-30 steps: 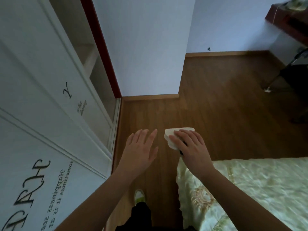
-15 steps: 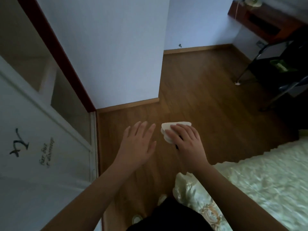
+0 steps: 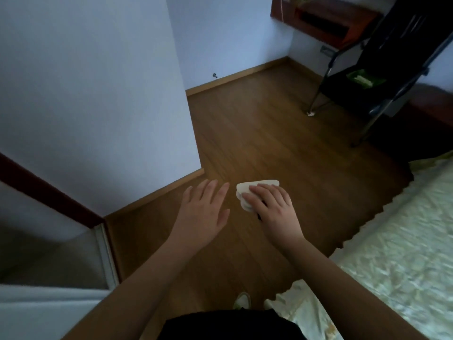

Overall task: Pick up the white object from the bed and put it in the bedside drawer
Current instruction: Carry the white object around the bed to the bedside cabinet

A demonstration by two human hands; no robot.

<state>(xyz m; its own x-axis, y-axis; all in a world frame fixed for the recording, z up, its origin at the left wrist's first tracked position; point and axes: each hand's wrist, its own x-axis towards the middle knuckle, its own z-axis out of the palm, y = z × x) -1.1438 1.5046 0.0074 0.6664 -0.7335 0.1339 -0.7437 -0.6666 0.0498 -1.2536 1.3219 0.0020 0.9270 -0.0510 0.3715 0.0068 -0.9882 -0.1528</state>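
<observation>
Carry step: white object (image 3: 247, 195) is off the bed (image 3: 397, 241) and in the right hand (image 3: 272, 207), fingers curled over its top, held in the air above the wood floor (image 3: 257, 133). Left hand (image 3: 203, 212) is empty, flat, fingers spread wide, hovering just beside the object but apart from it. Pick-up looks done; placing not started. No bedside drawer clearly in view. A dark reddish piece of furniture (image 3: 431, 114) sits at the right edge past the bed, could be it, can't tell. Next move likely needs a turn toward the bedside, free left hand pulling the drawer open, then right hand lowering the object in.

Room: dim, pale walls with wood skirting, white wall corner (image 3: 171, 94) jutting in. Black metal-framed chair (image 3: 377, 69) far right, reddish wall shelf (image 3: 326, 23) above it. Bed cover is pale green, patterned, scalloped edge.
</observation>
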